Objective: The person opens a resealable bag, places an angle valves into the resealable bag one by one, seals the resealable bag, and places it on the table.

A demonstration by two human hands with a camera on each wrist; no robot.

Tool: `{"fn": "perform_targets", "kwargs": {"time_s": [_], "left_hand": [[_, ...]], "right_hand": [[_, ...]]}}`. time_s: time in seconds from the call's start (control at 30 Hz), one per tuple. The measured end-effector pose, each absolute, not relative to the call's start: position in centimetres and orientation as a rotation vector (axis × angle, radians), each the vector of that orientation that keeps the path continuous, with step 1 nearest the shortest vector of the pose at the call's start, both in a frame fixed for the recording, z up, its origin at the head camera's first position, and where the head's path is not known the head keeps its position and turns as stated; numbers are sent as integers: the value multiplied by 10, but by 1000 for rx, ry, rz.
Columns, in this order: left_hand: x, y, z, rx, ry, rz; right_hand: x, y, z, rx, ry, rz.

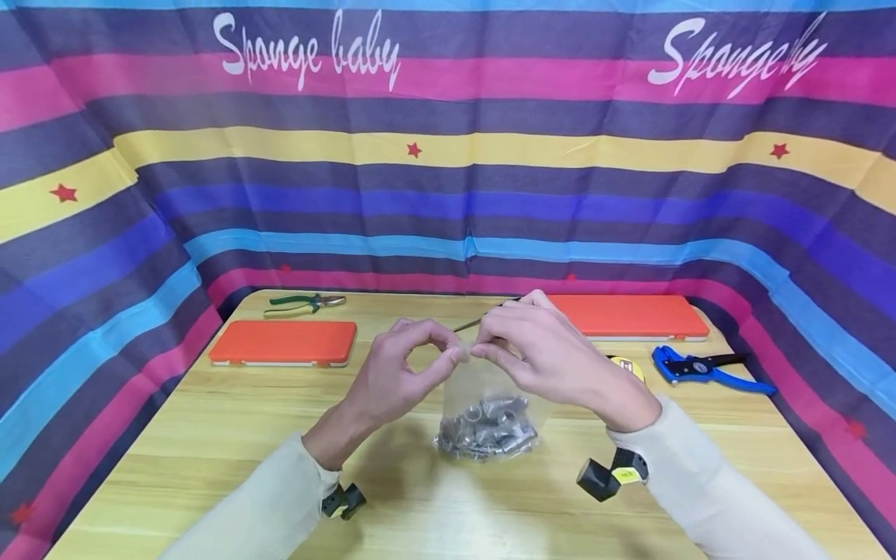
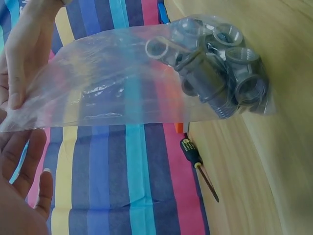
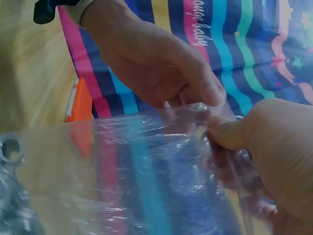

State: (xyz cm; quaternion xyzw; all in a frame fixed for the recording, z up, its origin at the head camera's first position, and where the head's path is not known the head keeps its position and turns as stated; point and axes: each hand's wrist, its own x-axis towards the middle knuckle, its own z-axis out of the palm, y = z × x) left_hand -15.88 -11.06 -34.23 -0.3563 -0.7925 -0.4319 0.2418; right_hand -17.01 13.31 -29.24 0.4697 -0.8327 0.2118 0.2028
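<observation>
A clear plastic bag [image 1: 458,389] hangs upright between both hands, with grey threaded metal pipe fittings [image 2: 208,73] gathered in its bottom. My left hand [image 1: 401,365] pinches the bag's top edge between thumb and forefinger. Close beside it, my right hand [image 1: 535,354] pinches the same edge from the right. In the right wrist view the two thumbs lie near each other on the plastic mouth. The bag's lower end is close over the wooden table in the head view.
Behind the hands lie green-handled pliers [image 1: 308,303], an orange case [image 1: 283,343] at left and a longer orange case [image 1: 630,316] at right. A blue wire stripper [image 1: 710,369], a partly hidden yellow tape measure [image 1: 628,365] and a screwdriver [image 2: 192,154] are also on the table [image 1: 231,435].
</observation>
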Motion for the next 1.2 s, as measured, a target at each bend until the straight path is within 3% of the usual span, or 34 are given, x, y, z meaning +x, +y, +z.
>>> {"fn": "perform_targets", "kwargs": {"time_s": [1.2], "left_hand": [[-158, -116, -358, -893, -2051, -1300]], "right_hand": [[-185, 182, -318, 1276, -2217, 672]]}}
